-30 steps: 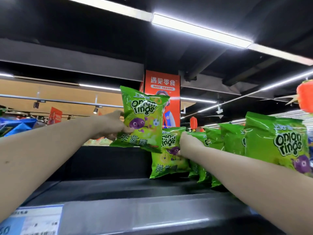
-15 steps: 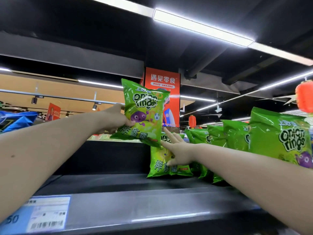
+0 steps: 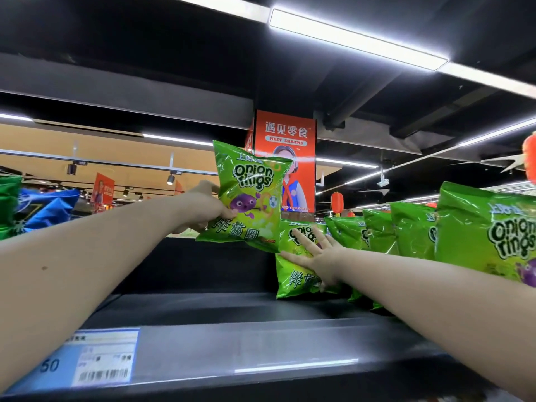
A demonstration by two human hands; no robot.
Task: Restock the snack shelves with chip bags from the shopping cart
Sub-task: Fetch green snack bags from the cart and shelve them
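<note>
My left hand (image 3: 203,208) grips a green onion rings bag (image 3: 249,195) by its left edge and holds it upright in the air above the dark shelf (image 3: 232,335). Just below and right of it, another green bag (image 3: 295,274) stands on the shelf at the left end of a row. My right hand (image 3: 316,253) presses flat against the front of that standing bag with its fingers spread. The row of green onion rings bags (image 3: 406,236) runs to the right, the nearest one (image 3: 487,227) large at the right edge.
A blue price label (image 3: 92,361) sits on the shelf's front lip at lower left. Blue and green bags (image 3: 43,207) lie at the far left. The shelf's left half holds no bags. An orange snack sign (image 3: 285,163) hangs behind, under a dark upper shelf.
My right hand opened from a grip on the standing bag to a flat, spread-fingered press on its front. The bag in my left hand stayed raised, shifting slightly.
</note>
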